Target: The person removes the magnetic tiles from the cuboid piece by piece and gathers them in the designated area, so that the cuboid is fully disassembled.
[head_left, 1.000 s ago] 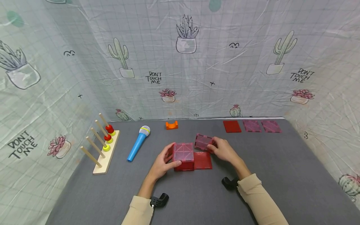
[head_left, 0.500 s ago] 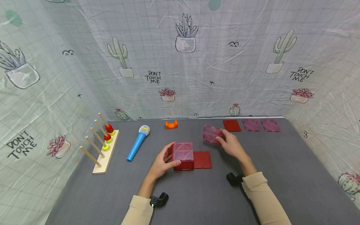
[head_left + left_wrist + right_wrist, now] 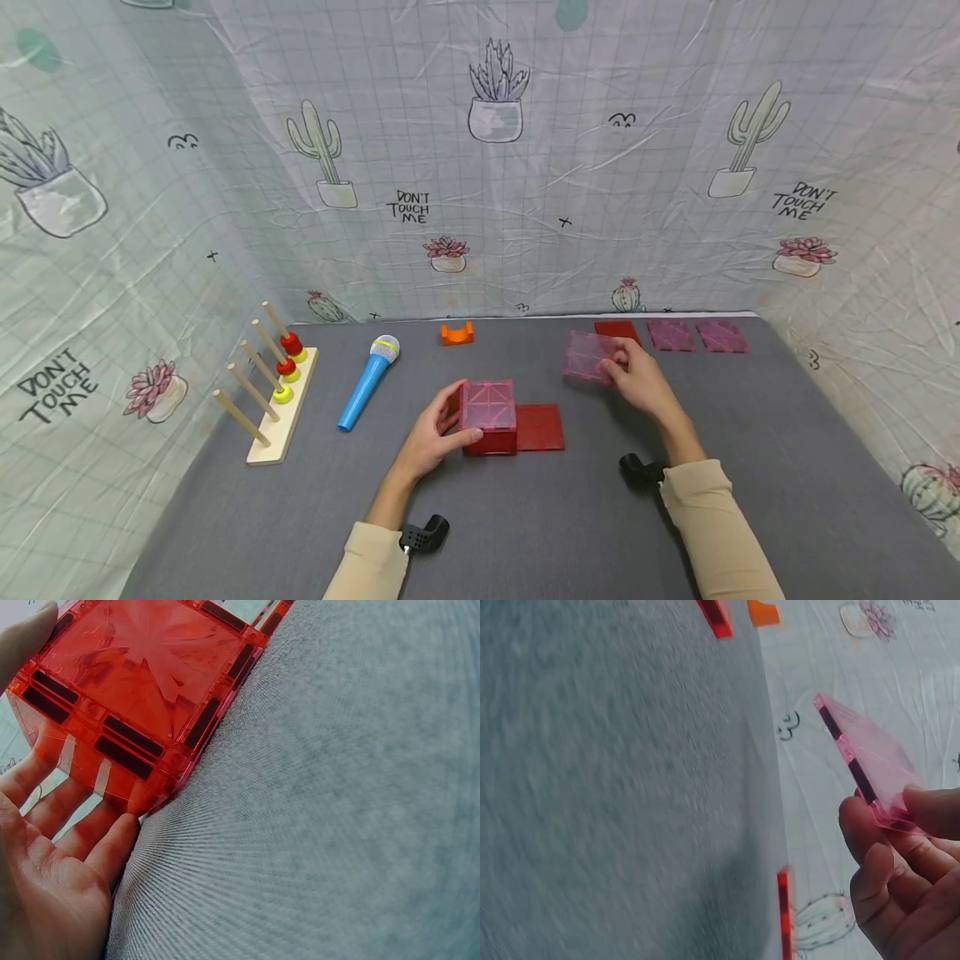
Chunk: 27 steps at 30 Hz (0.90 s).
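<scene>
At the middle of the table stands a box of translucent red and pink magnetic tiles (image 3: 489,417). My left hand (image 3: 431,437) grips it from the left, with the thumb at its front corner and the fingers along its left side. In the left wrist view, those fingers (image 3: 112,836) show partly through the red tile wall (image 3: 135,667). Against the right side of the box, a flat red tile (image 3: 540,427) lies on the table. My right hand (image 3: 643,382) pinches a pink magnetic tile (image 3: 866,757) by one edge between thumb and fingers, raised above the table.
Along the back edge lie a red tile (image 3: 621,330), two pink tiles (image 3: 671,335) and an orange arched block (image 3: 457,334). To the left are a toy microphone (image 3: 369,383) and a wooden peg rack (image 3: 283,417) with red and yellow rings. A printed cloth hangs behind.
My right hand has carried the pink tile away from the box, to the right and slightly back, toward the row of tiles. The left hand and the box have stayed in place.
</scene>
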### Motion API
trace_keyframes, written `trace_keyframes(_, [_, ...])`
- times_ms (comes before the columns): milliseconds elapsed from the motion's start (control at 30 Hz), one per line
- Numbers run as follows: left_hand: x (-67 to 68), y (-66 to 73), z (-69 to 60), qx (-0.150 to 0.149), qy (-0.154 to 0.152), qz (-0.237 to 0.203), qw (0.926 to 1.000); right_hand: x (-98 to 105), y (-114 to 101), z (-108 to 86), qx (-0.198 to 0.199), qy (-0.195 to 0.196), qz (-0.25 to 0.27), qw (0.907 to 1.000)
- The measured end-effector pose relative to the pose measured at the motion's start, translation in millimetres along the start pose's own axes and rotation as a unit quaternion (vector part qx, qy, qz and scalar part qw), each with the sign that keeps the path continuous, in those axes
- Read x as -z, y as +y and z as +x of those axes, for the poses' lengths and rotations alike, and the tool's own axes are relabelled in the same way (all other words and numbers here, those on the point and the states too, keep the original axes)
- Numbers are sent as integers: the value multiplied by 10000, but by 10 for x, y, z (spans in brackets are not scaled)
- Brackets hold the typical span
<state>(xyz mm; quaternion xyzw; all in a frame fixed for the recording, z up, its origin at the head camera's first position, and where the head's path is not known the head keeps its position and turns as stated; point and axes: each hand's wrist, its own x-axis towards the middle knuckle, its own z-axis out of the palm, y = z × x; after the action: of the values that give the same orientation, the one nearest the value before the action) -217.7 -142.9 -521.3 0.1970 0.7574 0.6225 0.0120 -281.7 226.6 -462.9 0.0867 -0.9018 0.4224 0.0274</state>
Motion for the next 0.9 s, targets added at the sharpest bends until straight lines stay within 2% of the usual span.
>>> trace_keyframes(133, [1,-2,11,-5,17,-25,10000,83,22,-7,-295,50,-52,9995])
trace_keyframes(467, [4,0,-1,23,-12,-66,10000,208,119,-8,-840,-156,-127,9963])
trace_keyframes(900, [-4,-2,-6,-10,-12,-41,10000,278,204,-35,-1051,-135,-366,9937])
